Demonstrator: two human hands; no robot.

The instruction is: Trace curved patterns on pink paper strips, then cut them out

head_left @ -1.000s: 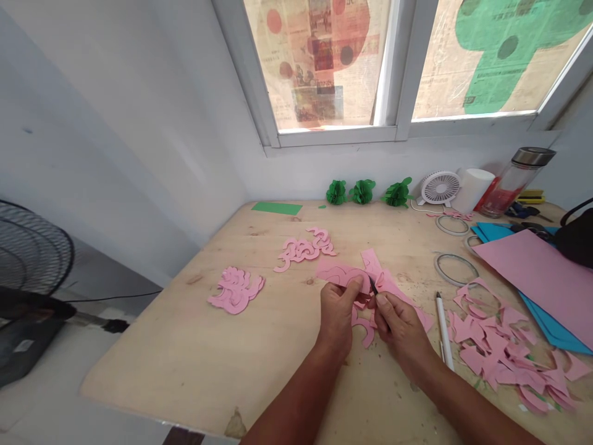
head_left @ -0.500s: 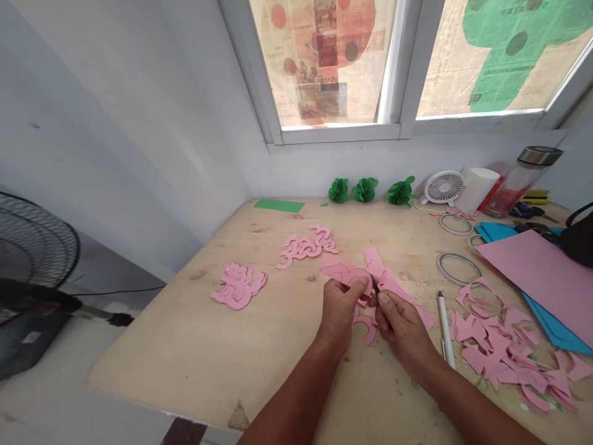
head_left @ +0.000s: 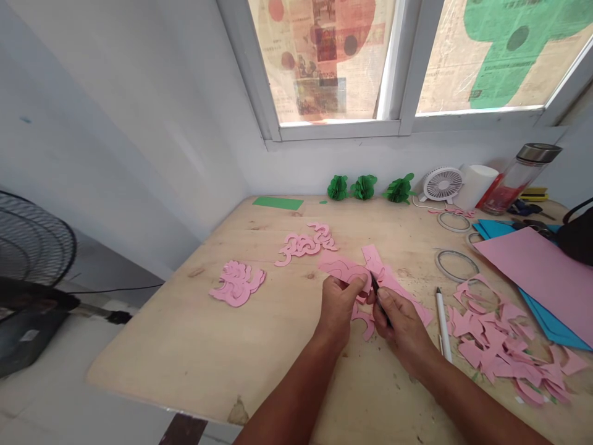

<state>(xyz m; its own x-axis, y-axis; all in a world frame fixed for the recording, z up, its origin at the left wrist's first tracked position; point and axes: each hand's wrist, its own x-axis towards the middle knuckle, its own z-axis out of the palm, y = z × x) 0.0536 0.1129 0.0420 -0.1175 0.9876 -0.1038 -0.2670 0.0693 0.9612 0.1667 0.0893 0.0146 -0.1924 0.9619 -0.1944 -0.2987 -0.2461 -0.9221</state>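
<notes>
My left hand point(head_left: 340, 306) pinches a pink paper piece point(head_left: 345, 270) marked with a curved drawn outline, thumb on top. My right hand point(head_left: 401, 321) is closed around small dark scissors point(head_left: 375, 283), whose blades meet the right edge of that paper. Much of the scissors' handles is hidden by my fingers. Under and behind both hands lie a long pink paper strip point(head_left: 403, 287) and a curved pink cutout point(head_left: 365, 321). Farther left on the table are two groups of pink cutouts, a loose cluster point(head_left: 306, 243) and a stacked pile point(head_left: 238, 284).
Pink scraps point(head_left: 503, 346) spread at the right beside a white pen point(head_left: 443, 324). Tape rings point(head_left: 457, 266), pink sheet point(head_left: 542, 272) and blue sheets point(head_left: 551, 321) lie beyond. Green paper flowers point(head_left: 364, 186), a small fan point(head_left: 443, 183) and a bottle point(head_left: 521, 179) line the wall.
The scissors' blades look slightly more visible beside the paper, and my right hand has shifted a little. My left hand keeps its pinch. The whole view has shifted slightly.
</notes>
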